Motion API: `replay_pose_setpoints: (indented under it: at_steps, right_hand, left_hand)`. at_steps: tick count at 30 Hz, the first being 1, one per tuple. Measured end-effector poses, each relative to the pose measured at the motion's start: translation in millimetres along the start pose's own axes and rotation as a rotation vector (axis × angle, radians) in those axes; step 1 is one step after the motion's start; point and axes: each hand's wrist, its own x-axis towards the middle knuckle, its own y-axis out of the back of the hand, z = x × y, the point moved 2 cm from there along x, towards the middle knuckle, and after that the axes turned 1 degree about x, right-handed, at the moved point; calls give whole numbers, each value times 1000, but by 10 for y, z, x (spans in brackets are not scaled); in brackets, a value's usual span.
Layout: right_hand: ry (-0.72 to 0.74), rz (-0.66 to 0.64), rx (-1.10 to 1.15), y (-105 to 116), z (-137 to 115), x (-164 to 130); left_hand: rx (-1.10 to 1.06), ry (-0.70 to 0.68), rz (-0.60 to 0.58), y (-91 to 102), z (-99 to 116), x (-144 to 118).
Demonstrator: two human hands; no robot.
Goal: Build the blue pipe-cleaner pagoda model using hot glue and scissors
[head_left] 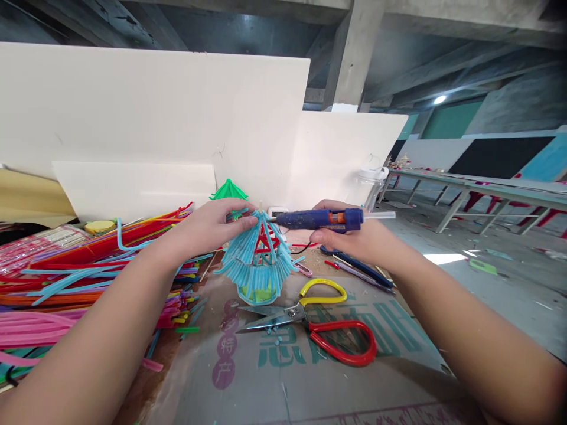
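Straw model (258,260) of pale blue straws, cone-shaped with a red inner frame, stands upright at the centre of the surface (283,383), on a printed cardboard sheet (310,378). Its base holds a patch of yellow-green material.

Left hand (212,227) reaches in from 9 o'clock. The fingers (241,219) are curled over the upper left slope of the model and pinch the blue straws near its peak.

Right hand (354,239) sits at 3 o'clock of the model, fingers closed around the grip of a blue glue gun (325,219). The gun lies level, nozzle pointing toward 9 o'clock and meeting the tip of the model. A clear glue stick projects from the rear of the gun.

Scissors (310,321) with one yellow and one red handle lie flat on the cardboard at 5 o'clock of the model, just beside its base, blades pointing left. Dark pens or tools (358,268) lie under the right wrist at 3 o'clock.

Loose straws (66,277) in red, pink, blue and orange are heaped at 9 o'clock, well under the left forearm. A green model (228,190) of similar form stands at 12 o'clock, behind the left hand, in front of white boards (155,118). A clear jar (370,183) stands at 2 o'clock.
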Motion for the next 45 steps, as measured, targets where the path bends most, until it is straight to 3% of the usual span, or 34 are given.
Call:
replay_pose_setpoints:
  at_steps: [3,8,12,16,19,22,26,28,31,34,36,38,41,43,45]
  right_hand:
    - [-16,-105,8,110,68,26]
    - [-47,66,-46,271,451,201]
    - [-261,173,-62,150,1053,431]
    - [-335,129,-62,-122,1565,719]
    - [-382,103,-62,-318,1797,880]
    - [-433,95,-83,-469,1911,912]
    - [-453,100,-113,-514,1917,784]
    - [-433,142,-137,-425,1863,692]
    - [-375,279,-191,-156,1651,552]
    - [-260,437,-211,123,1164,399]
    - [-157,456,-165,197,685,279]
    - [-34,332,110,132,166,151]
    - [25,95,365,-116,-447,-27]
    - [-1,37,442,-276,-635,-100]
    - [-51,-5,536,-399,-661,-127]
  left_hand:
    - [3,14,6,-2,-23,7]
    - [39,65,29,6,-65,34]
    - [49,62,26,-19,-55,45]
    - [-10,23,48,-3,-26,36]
    - [-210,131,199,140,-32,7]
    - [-598,283,361,322,-24,-48]
    - [-989,212,316,440,95,-96]
    - [-988,164,311,460,157,-120]
    - [-783,152,344,481,242,-168]
    - [-682,111,375,500,372,-226]
    - [-722,75,386,489,475,-257]
    - [-763,50,368,444,565,-272]
    - [-733,21,291,331,644,-260]
    - [-678,17,242,259,660,-242]
    - [-611,12,213,213,664,-224]
